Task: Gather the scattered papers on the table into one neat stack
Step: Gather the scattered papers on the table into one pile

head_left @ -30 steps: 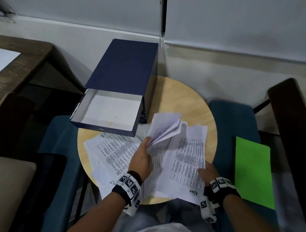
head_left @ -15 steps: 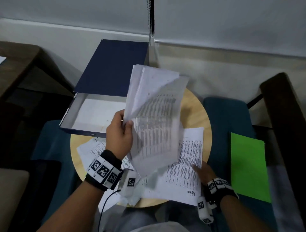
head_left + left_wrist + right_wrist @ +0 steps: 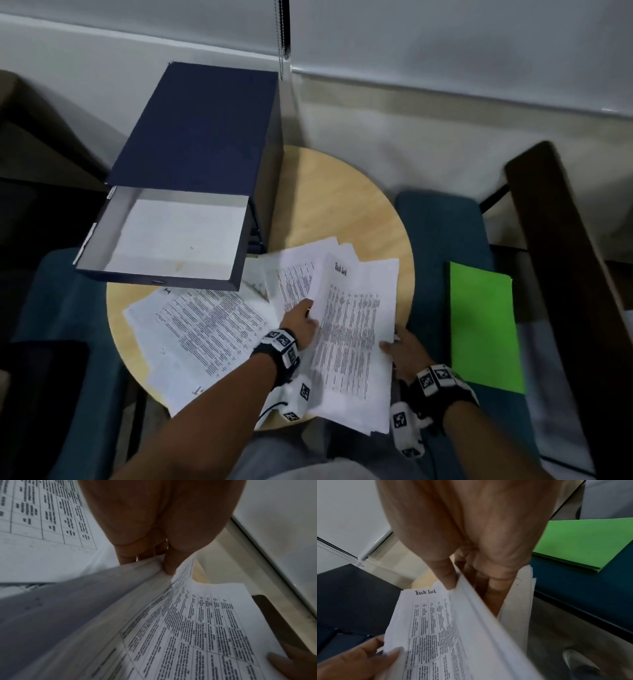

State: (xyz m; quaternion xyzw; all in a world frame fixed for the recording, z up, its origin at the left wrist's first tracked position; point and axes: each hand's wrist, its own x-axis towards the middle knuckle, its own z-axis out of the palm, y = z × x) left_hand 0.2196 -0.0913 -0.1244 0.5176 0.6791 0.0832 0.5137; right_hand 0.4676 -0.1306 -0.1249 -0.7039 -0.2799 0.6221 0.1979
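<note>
Gathering step, mid-task. The left hand [image 3: 298, 323] pinches the left edge of a sheaf of white printed sheets [image 3: 352, 339], headed "Task List", over the right side of the round pale wooden tabletop [image 3: 342, 192]; the right hand [image 3: 402, 354] grips its opposite edge, fingers apparently curled beneath. More loose printed sheets [image 3: 205, 329] lie fanned at left, beside an open navy box file [image 3: 191, 164]. Next move, by judgement: square this sheaf, then collect the fanned sheets onto it.

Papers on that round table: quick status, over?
Left hand and right hand both grip one bundle. Loose sheets not yet gathered on table. Blue box overlaps their far edge.
</note>
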